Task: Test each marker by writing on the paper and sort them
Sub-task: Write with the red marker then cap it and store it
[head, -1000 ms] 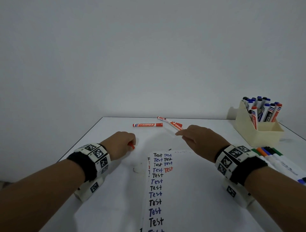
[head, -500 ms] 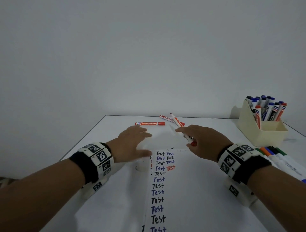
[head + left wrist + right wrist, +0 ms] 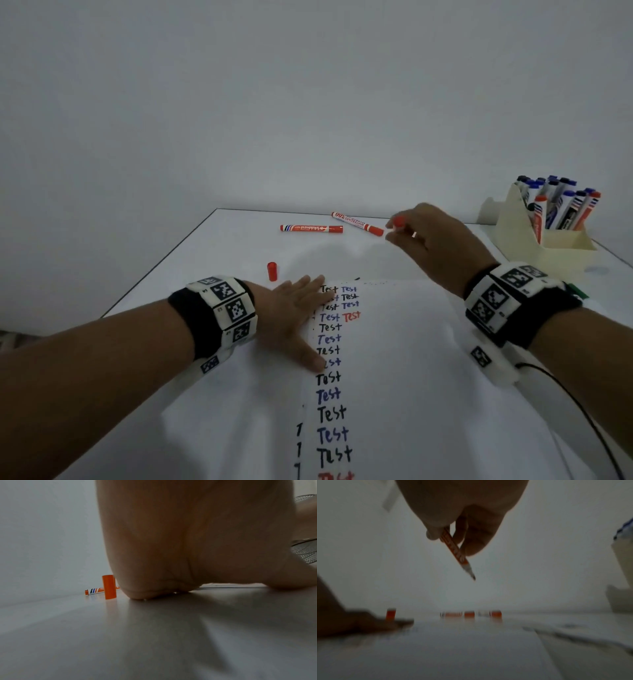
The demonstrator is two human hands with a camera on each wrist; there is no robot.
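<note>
My right hand (image 3: 416, 233) grips an uncapped red marker (image 3: 456, 550) above the table's far side; its tip points down in the right wrist view, its red end (image 3: 397, 222) shows past my fingers. The marker's red cap (image 3: 272, 271) stands upright on the table just beyond my left hand (image 3: 298, 315). That hand lies flat with fingers spread, pressing the left edge of the paper (image 3: 394, 359), which carries rows of "Test" in black, blue and red. Two capped red markers (image 3: 311, 228) (image 3: 358, 224) lie at the far edge.
A cream holder (image 3: 544, 246) with several blue, black and red markers stands at the far right. More markers lie behind my right wrist, a green one (image 3: 579, 291) partly showing. A black cable (image 3: 582, 411) trails across the paper's right side.
My left hand let go of the red cap, left it standing, and flattened onto the paper's edge. My right hand lifted the uncapped marker and turned it tip-down.
</note>
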